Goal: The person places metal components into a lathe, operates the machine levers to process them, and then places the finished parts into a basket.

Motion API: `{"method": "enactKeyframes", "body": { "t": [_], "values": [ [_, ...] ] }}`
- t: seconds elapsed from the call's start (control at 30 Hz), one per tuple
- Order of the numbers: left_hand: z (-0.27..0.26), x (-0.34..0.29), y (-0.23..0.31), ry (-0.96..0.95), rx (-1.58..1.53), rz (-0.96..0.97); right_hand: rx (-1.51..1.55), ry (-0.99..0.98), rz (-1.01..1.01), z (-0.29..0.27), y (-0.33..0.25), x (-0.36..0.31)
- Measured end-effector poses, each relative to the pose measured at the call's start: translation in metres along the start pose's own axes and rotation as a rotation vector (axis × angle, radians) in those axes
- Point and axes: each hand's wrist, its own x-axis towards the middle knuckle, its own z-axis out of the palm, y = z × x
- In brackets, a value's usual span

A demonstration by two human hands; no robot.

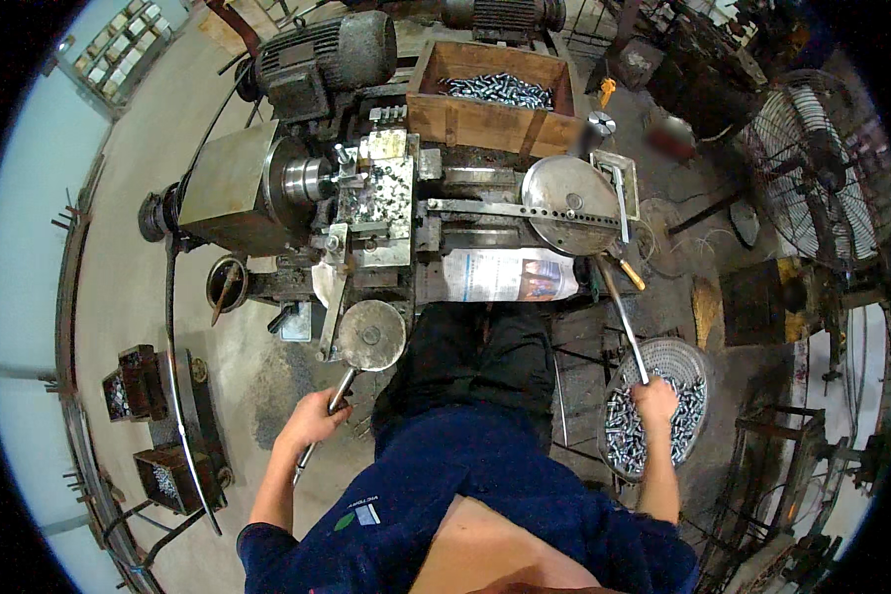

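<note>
My left hand [312, 416] is closed around a metal lever rod [345, 384] that runs up to a round grey disc [374, 332] at the near left of a small lathe. Out to the right, my right hand [655, 399] wraps round the end of a long steel lever [624, 322], which slants up toward a larger round plate [554, 183]. A flat bar with a row of holes [485, 207] crosses that plate toward the metal-chip-covered slide [376, 203]. Left of the slide sits the shiny spindle [302, 182].
A wooden box [485, 127] of small metal parts stands behind the lathe. Below my right hand is a round basket [671, 358] filled with similar parts. Newspaper [485, 275] covers the front edge. A large fan [812, 168] stands right; small bins [173, 475] sit left.
</note>
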Motion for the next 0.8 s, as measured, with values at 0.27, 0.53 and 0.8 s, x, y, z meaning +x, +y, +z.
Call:
{"method": "enactKeyframes", "body": {
  "t": [0.27,0.53,0.8],
  "values": [
    [-0.012,0.010,-0.004,-0.266,-0.156,0.093,-0.255,0.193,0.299,-0.048,0.026,0.178],
    [-0.040,0.068,-0.124,0.152,-0.575,-0.031,-0.081,0.570,-0.059,-0.013,-0.048,0.138],
    [-0.078,0.161,-0.218,0.571,0.614,-0.038,0.402,0.286,-0.293,0.056,-0.067,0.036]
  ]
}}
